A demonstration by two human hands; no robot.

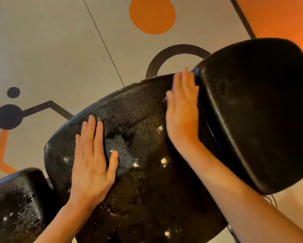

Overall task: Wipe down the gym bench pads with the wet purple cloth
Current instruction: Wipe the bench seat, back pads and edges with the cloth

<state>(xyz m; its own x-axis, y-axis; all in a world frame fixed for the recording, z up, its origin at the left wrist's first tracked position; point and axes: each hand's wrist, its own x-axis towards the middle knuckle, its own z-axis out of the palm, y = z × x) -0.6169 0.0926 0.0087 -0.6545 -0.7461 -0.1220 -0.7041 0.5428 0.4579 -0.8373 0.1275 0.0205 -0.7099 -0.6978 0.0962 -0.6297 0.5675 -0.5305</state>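
Purple cloth (168, 95): only a sliver visible beneath right hand (182, 111), fingers straight, pressing it against middle bench pad (138, 106). Left hand (92, 160) flat, grasping nothing, resting on the wet pad.

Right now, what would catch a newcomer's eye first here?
Two bare hands pressed flat on the wet black middle pad: the left hand low on its left side, the right hand at its upper right end, over a sliver of purple cloth. Behind, an orange dot marks the top centre.
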